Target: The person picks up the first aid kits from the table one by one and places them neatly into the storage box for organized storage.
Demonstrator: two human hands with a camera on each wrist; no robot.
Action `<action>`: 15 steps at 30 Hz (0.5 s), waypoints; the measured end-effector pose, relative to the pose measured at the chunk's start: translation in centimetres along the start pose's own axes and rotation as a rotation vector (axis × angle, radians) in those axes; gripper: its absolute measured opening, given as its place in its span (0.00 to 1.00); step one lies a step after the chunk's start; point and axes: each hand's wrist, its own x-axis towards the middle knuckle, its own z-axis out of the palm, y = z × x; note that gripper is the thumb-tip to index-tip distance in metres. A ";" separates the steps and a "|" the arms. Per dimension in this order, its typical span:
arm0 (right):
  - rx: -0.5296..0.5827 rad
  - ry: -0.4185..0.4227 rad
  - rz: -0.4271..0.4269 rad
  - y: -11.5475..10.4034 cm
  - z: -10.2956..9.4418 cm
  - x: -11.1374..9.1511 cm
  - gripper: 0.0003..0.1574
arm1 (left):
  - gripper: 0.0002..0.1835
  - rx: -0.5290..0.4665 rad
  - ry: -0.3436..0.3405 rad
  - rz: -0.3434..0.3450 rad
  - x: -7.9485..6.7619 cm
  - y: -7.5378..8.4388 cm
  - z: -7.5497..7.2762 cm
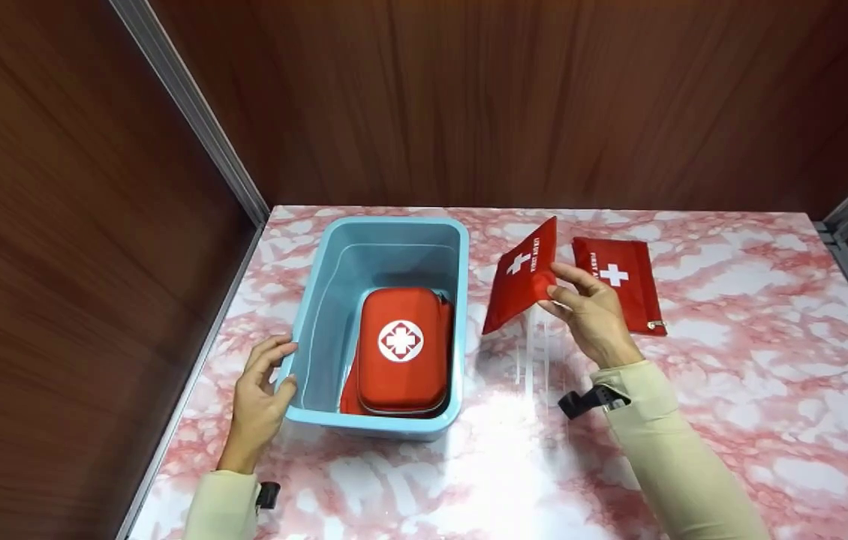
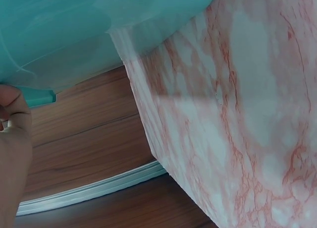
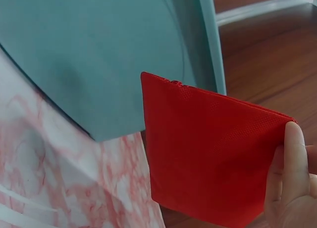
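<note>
My right hand (image 1: 587, 313) pinches one edge of a red first aid pouch (image 1: 518, 277) with a white cross, holding it raised and tilted just right of a blue plastic bin (image 1: 461, 300). In the right wrist view the pouch's plain red back (image 3: 208, 153) faces the camera, fingers at its corner. My left hand (image 1: 263, 394) grips the bin's left rim, thumb outside near the front corner. Inside the bin lies a red hard first aid case (image 1: 401, 375) with a white round emblem. Part of another red item (image 1: 350, 394) shows beneath it.
A second red first aid pouch (image 1: 638, 292) with a zipper lies flat on the pink marbled table (image 1: 754, 360), behind the right hand. Brown wood-grain panels (image 1: 469, 105) enclose the table at the back and left, with metal strips (image 1: 199, 112) at the corners.
</note>
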 end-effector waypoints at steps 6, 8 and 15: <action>0.030 -0.002 -0.006 -0.8 0.4 -0.3 0.20 | 0.24 0.012 0.005 -0.006 0.0 0.0 0.0; 0.037 -0.002 -0.012 -1.0 0.6 -0.4 0.21 | 0.24 0.012 0.005 -0.009 0.0 0.1 0.0; 0.075 -0.002 -0.039 -1.9 1.5 -0.7 0.22 | 0.24 0.016 0.001 -0.004 0.1 0.1 0.0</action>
